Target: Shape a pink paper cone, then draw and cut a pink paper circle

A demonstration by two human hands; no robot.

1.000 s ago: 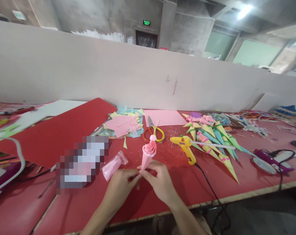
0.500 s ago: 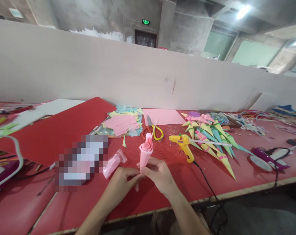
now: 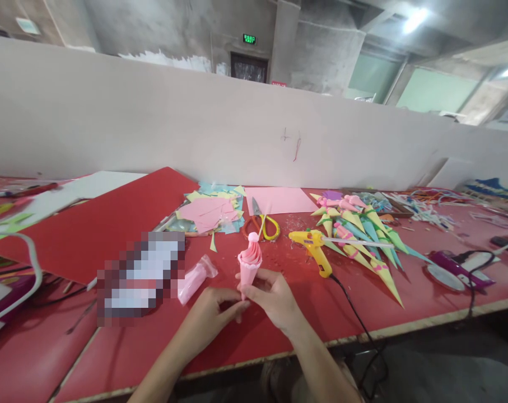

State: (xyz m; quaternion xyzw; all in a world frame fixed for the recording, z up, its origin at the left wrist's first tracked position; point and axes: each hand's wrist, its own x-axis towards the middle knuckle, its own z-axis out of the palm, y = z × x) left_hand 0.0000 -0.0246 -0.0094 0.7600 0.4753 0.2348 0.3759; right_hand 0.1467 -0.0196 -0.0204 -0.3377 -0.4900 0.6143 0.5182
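A pink paper ice cream cone [image 3: 248, 273] stands upright, point down, between my two hands. It carries a ruffled pink swirl, a pale pink ball on top and a thin stick poking up. My right hand [image 3: 274, 296] holds the cone's side between thumb and fingers. My left hand [image 3: 220, 310] pinches at the pointed tip, its thumb and fingertips against it; the exact contact is partly hidden. To the left of the cone lies a clear bag of pink material [image 3: 196, 280].
A yellow glue gun [image 3: 315, 246] with a black cord lies to the right, beside a pile of coloured paper cones [image 3: 363, 229]. Scissors [image 3: 262, 224] and a stack of paper scraps [image 3: 209, 211] lie behind. Red board [image 3: 111, 224] covers the left, and a white partition [image 3: 220, 129] rises behind.
The cone has turned a little in my fingers and sits slightly lower, so more of the swirl's top faces me. Both hands keep nearly the same place.
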